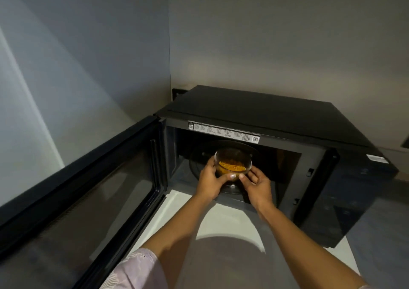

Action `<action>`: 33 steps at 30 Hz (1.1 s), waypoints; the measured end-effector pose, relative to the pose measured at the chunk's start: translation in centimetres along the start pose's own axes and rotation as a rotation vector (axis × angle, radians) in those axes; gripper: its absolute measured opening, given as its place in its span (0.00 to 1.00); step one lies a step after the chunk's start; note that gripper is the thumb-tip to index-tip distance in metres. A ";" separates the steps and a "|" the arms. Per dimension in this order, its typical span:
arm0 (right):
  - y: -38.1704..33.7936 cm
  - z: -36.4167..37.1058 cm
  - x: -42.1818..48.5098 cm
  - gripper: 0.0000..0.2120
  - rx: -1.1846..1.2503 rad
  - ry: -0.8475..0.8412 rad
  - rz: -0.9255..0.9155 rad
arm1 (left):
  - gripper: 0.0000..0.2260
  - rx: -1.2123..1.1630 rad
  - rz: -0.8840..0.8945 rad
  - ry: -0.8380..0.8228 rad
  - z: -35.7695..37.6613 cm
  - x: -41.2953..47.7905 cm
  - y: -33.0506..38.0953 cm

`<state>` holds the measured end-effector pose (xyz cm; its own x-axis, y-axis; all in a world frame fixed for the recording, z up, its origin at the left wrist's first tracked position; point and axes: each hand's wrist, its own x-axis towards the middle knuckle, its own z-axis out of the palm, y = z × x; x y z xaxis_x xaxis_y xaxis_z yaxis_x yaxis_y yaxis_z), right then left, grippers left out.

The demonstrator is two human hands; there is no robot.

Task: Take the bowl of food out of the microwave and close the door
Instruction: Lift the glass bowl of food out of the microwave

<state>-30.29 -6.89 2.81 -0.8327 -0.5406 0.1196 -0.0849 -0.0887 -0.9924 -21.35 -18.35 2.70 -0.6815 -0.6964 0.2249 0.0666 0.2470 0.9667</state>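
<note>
A black microwave [254, 109] stands in a wall corner with its door [84, 191] swung wide open to the left. Inside, over the glass turntable [199, 158], is a clear glass bowl [232, 155] holding orange-yellow food [232, 167]. My left hand [212, 181] grips the bowl's left side with the thumb across its front. My right hand [257, 183] holds the right side with fingertips on the rim. Both forearms reach in through the opening. I cannot tell whether the bowl rests on the turntable or is lifted.
The microwave sits on a white counter [177, 206], which shows in front of the opening. Its control panel [345, 200] is on the right. Grey walls close in behind and on the left. The open door takes up the left foreground.
</note>
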 end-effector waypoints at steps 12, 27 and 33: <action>-5.1 -1.4 -9.7 0.23 -0.033 0.035 -0.010 | 0.28 -0.087 -0.038 -0.040 -2.0 -9.2 7.0; -9.2 -3.7 -17.1 0.27 0.015 0.109 -0.020 | 0.31 -0.129 -0.004 -0.061 -2.4 -15.2 11.3; -8.9 -6.1 -19.6 0.28 0.001 0.230 -0.014 | 0.32 -0.130 -0.041 -0.163 -1.0 -16.1 11.1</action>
<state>-16.58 9.57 9.10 -0.9342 -0.3344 0.1241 -0.0972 -0.0960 -0.9906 -8.94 -5.06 9.90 -0.7935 -0.5836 0.1723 0.1227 0.1240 0.9847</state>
